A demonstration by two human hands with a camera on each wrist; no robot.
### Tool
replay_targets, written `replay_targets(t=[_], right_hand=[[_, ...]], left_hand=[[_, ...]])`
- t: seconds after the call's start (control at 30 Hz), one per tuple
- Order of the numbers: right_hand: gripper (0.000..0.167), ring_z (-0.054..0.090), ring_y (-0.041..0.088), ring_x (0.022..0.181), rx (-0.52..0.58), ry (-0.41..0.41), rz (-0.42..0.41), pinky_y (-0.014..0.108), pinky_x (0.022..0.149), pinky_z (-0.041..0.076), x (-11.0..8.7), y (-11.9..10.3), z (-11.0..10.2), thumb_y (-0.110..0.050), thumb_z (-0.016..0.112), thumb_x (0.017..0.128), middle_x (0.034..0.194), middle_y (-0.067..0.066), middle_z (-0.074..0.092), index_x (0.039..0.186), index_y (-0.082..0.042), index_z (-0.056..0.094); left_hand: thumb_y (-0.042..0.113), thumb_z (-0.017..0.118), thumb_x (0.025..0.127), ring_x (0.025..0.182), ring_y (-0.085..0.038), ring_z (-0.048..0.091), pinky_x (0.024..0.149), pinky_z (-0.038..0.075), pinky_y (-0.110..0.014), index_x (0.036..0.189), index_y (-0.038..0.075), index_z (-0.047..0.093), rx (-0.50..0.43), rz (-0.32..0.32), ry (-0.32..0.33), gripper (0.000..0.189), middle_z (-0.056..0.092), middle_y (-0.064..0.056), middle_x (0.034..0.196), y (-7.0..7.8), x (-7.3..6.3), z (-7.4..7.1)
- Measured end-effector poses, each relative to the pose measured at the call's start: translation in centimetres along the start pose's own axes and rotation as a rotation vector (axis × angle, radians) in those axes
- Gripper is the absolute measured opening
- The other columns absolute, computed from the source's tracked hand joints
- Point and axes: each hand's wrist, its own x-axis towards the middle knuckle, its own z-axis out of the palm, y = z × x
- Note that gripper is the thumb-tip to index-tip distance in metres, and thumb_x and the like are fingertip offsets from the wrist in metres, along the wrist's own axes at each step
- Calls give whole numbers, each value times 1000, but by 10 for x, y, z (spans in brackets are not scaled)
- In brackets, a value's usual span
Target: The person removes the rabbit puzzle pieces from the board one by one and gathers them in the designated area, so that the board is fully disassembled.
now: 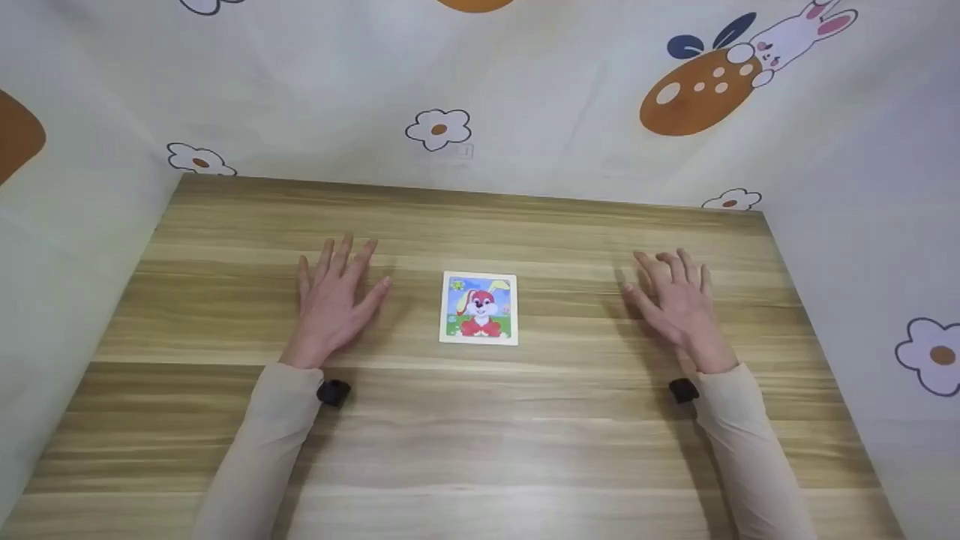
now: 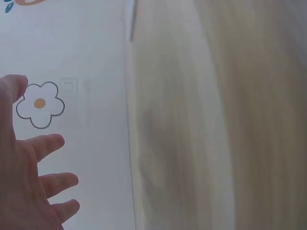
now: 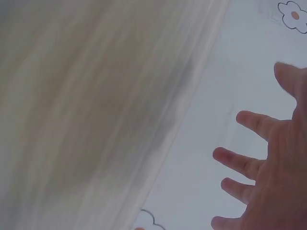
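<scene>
- Head: high, looking forward and down at tabletop [image 1: 480,420]
- Wrists: close by left hand [image 1: 332,307], right hand [image 1: 679,306], turned sideways toward wall [image 1: 555,120]
- All share tabletop, wall

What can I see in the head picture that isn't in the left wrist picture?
Only the head view shows the front of the red bunny picture, the right hand and both sleeves.

Only the left wrist view shows the left hand close up with the pale wall behind it.

Both views share the left hand, that wall, a flower printed on it, and the wooden table.
</scene>
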Motion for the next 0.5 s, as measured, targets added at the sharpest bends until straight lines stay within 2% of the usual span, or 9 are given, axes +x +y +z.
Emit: replay_targets(t=[0.17,0.3,0.43,0.5], right_hand=[[52,24,48,131,128,19,-36,64,104,13,10,-16,1,-42,41,101,132,28,40,142,-10,44],[48,34,44,121,275,-6,-64,58,97,24,19,-32,3,-38,43,102,125,27,46,137,-6,49],[45,38,40,115,336,-28,-107,55,95,27,27,-49,7,-34,44,102,121,25,50,134,-3,51],[44,39,39,114,351,-30,-123,54,96,27,31,-57,9,-32,45,102,120,24,51,133,-2,52]], left_hand=[[40,52,96,141,-42,14,109,-3,-60,150,11,33,-167,12,19,64,26,-21,153,13,6,8],[28,60,93,138,-41,24,110,7,-58,150,7,31,-347,12,-13,67,33,-21,150,21,8,18],[19,65,91,134,-38,33,109,19,-55,149,5,32,-505,11,-54,68,39,-22,146,28,10,26],[17,66,90,133,-37,36,109,22,-53,147,4,35,-554,10,-78,66,41,-22,144,32,10,30]])
